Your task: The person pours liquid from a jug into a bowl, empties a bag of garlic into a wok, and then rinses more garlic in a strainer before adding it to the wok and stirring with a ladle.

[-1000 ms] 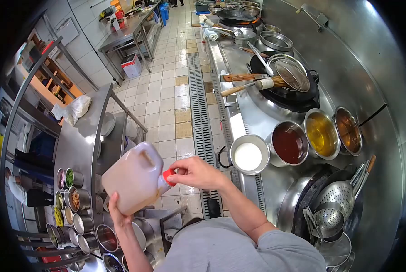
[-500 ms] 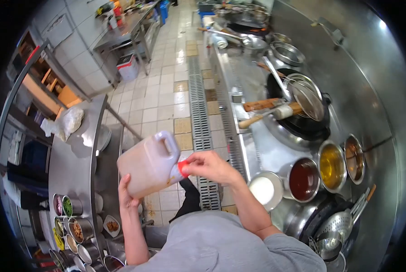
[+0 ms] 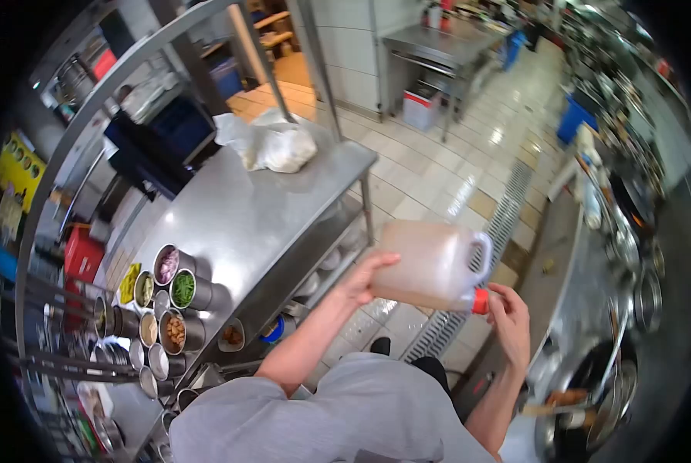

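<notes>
A long stainless steel prep table (image 3: 237,224) runs along the left of the scene, its far end carrying a crumpled white plastic bag (image 3: 272,147). At its near end stands a cluster of small round steel condiment cups (image 3: 164,309) holding chopped greens, purple bits, yellow shreds and brown pieces. A lower shelf under the tabletop holds small bowls (image 3: 233,336). Beyond the table lies a pale tiled floor (image 3: 430,166) with a grated floor drain (image 3: 484,255) running away to the far right, and a steel cooking line (image 3: 623,255) fills the right edge, blurred. Nothing stands between the hands and the table edge; the jug hangs over open floor.

The translucent plastic jug with brownish liquid (image 3: 430,266) is held in mid-air in front of the person's chest, right of the prep table and above the drain. It lies on its side, long axis roughly level from left to right, the moulded handle up at the right and the neck with its red screw cap (image 3: 480,301) pointing right and slightly down.

The left hand (image 3: 365,279) cups the jug's base from the left, fingers wrapped against its bottom. The right hand (image 3: 508,320) sits at the neck, fingertips pinching the red cap, the other fingers loosely curled.
</notes>
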Demonstrator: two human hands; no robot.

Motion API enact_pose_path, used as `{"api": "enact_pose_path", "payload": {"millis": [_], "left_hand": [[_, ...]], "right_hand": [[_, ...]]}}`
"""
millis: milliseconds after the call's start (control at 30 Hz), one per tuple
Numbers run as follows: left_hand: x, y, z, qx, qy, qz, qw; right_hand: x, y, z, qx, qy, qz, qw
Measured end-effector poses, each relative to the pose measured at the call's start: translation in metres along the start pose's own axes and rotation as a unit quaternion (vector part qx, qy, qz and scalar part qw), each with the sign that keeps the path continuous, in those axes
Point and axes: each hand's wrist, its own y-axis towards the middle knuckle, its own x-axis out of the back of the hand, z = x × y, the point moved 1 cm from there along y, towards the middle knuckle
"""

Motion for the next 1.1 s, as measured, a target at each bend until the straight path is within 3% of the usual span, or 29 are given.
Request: {"api": "enact_pose_path", "payload": {"millis": [100, 233, 267, 433, 533, 700, 900, 1100], "left_hand": [[-0.006, 0.034, -0.022, -0.031, -0.014, 0.017, 0.999], [-0.016, 0.089, -0.045, -0.049, -0.041, 0.005, 0.998], [-0.013, 0.107, -0.050, -0.050, -0.044, -0.004, 0.998], [-0.029, 0.198, -0.081, -0.066, -0.077, -0.053, 0.993], [-0.041, 0.249, -0.103, -0.058, -0.068, -0.061, 0.994], [-0.067, 0.331, -0.132, -0.061, -0.067, -0.070, 0.993], [-0.060, 0.399, -0.155, -0.104, -0.038, -0.113, 0.987], [-0.029, 0.455, -0.194, -0.227, 0.022, -0.129, 0.965]], "right_hand": [[-0.004, 0.050, -0.002, 0.017, 0.007, 0.042, 0.999], [0.019, 0.132, -0.004, -0.066, -0.029, 0.137, 0.988], [0.019, 0.152, -0.004, -0.027, 0.045, 0.135, 0.989], [0.033, 0.272, -0.015, 0.037, 0.111, 0.135, 0.984], [0.063, 0.345, -0.011, -0.049, -0.029, 0.223, 0.973], [0.079, 0.440, 0.006, 0.008, 0.081, 0.199, 0.977], [0.074, 0.538, -0.004, -0.087, 0.041, 0.260, 0.961], [0.037, 0.629, -0.018, -0.187, 0.050, 0.291, 0.937]]}}
